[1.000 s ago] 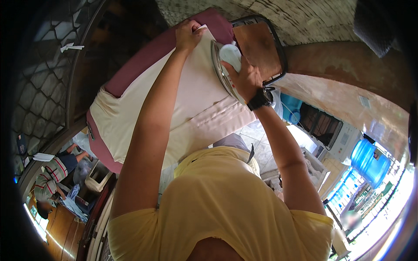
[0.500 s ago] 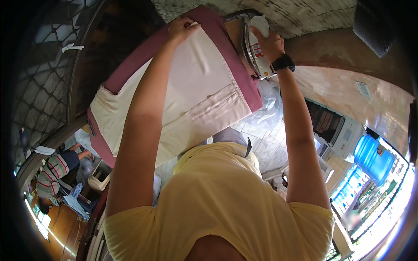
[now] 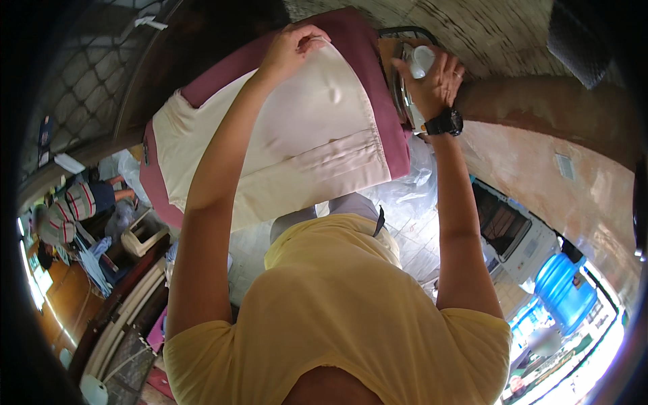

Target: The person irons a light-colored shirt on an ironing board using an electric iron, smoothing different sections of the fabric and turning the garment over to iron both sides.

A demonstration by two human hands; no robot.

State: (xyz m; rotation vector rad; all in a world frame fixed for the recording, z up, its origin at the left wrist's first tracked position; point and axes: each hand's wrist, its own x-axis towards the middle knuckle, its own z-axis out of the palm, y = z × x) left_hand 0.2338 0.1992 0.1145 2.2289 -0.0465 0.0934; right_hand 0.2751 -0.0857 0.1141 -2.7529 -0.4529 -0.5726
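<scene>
A cream garment [image 3: 304,128] lies spread over a padded maroon ironing board [image 3: 361,50], with a folded, stitched band along its near right part. At its far edge my left hand [image 3: 293,52] is closed, pinching the fabric between thumb and fingers. An iron [image 3: 409,101] with a pale, rounded top stands at the board's right end, partly hidden by my right hand [image 3: 432,88]. That hand, with a black watch at the wrist, rests at the iron with its fingers stretched out and apart.
Clear plastic [image 3: 415,169] hangs beside the board's right end. A wall [image 3: 540,142] closes in on the right, near a blue water jug [image 3: 565,293]. Another person [image 3: 81,202] is at the far left, close to a beige plastic bin [image 3: 145,233].
My right hand has loosened from the iron's handle, its fingers now spread. My left hand still pinches the garment. The view has shifted slightly.
</scene>
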